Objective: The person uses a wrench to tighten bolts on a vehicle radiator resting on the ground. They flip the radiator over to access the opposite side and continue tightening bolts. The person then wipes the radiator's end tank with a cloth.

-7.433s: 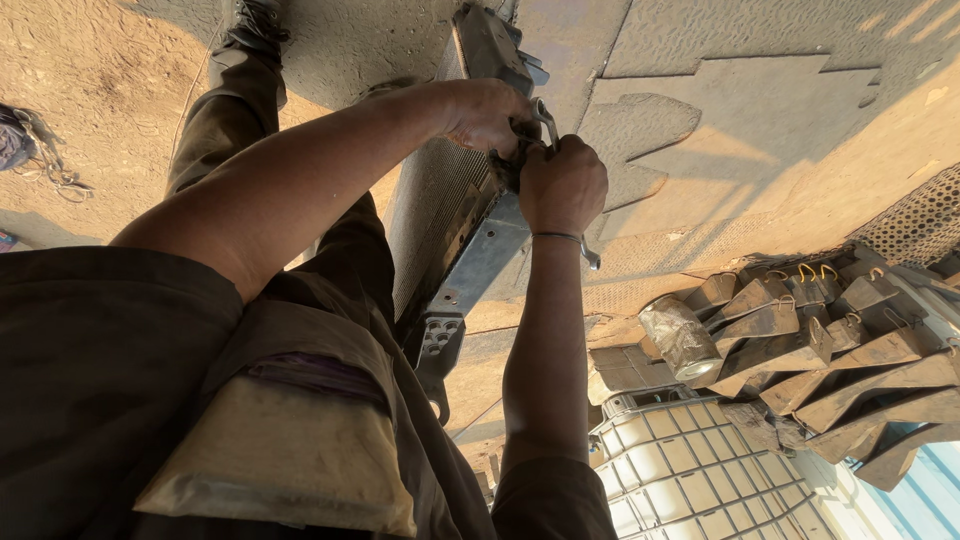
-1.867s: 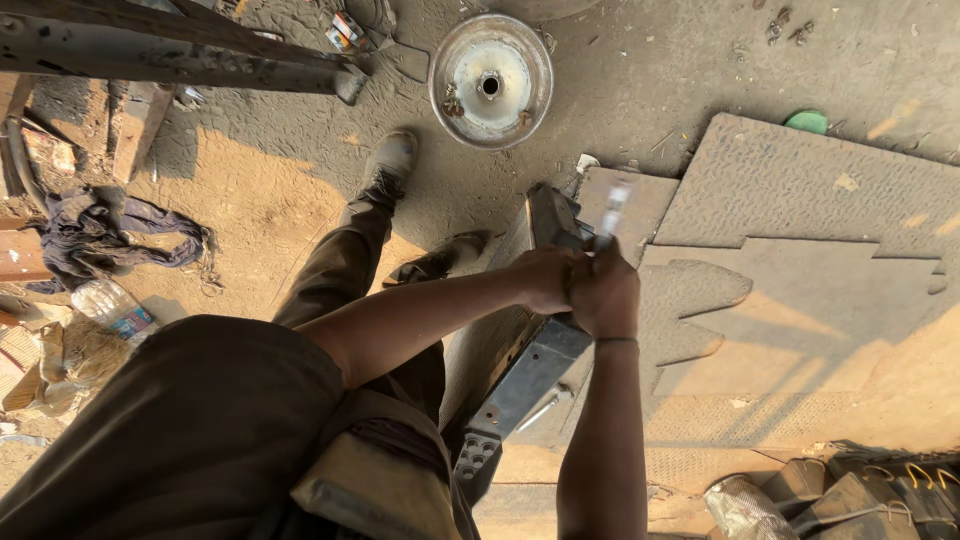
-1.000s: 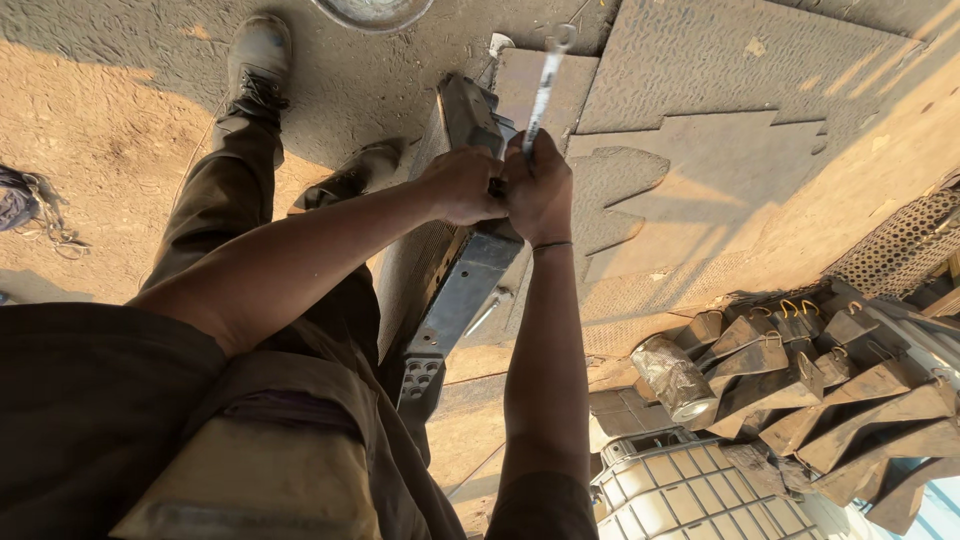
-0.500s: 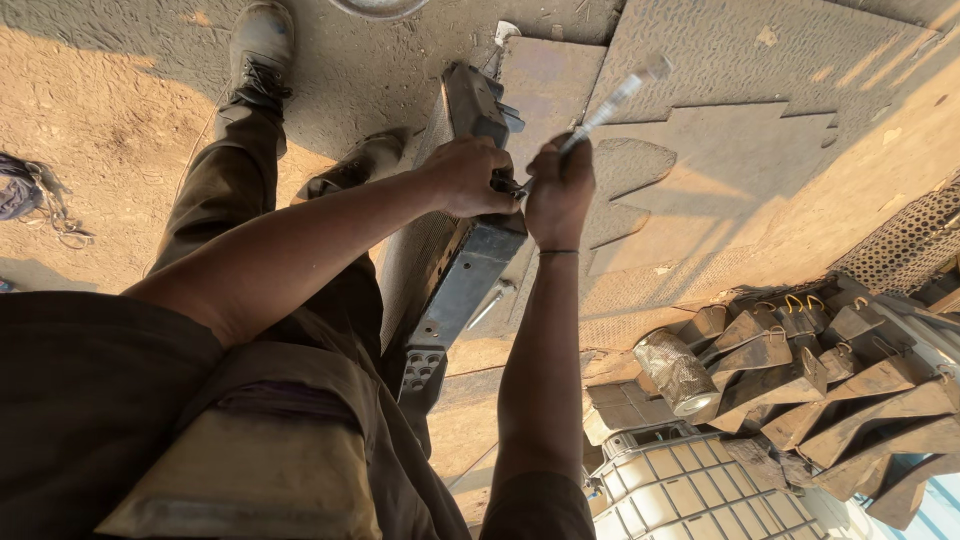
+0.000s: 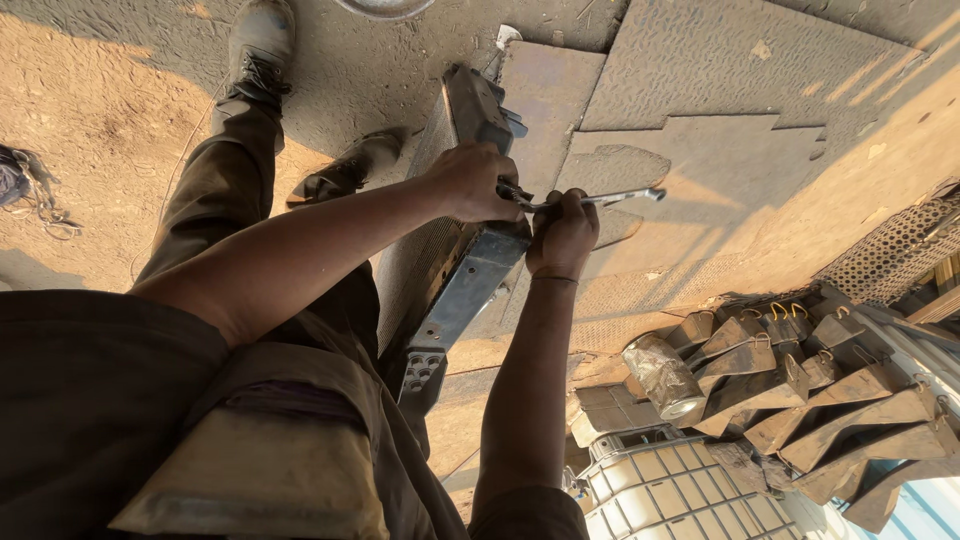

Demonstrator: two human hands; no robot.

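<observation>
The left hand [image 5: 470,180] is curled shut, its fingers [image 5: 497,190] wrapped down over the top edge of a long grey metal radiator [image 5: 455,265] that stands on end between the person's legs; the hand also meets the near end of a wrench [image 5: 590,200], though whether those fingers pinch the tool or only press the part beside it cannot be told. Just to the right, the right hand [image 5: 562,235] is closed in a fist around the wrench's shank, knuckles up, fingers [image 5: 572,208] fully folded with no gap showing; the bright metal wrench lies roughly level, its free end poking out to the right past the fist, its other end hidden between the two hands at the radiator's upper edge.

The radiator leans along the middle of the view, its finned face to the left, a pale side channel with a holed bracket [image 5: 420,372] running down toward the person's waist; a boot [image 5: 262,40] is planted on sandy ground at upper left; flat steel chequer plates [image 5: 720,70] lie behind the hands. At lower right, a cylinder wrapped in clear plastic [image 5: 665,378] rests against a row of rusty wedge-shaped metal blocks [image 5: 830,400]; below them stands a white plastic tank in a metal cage [image 5: 670,490].
</observation>
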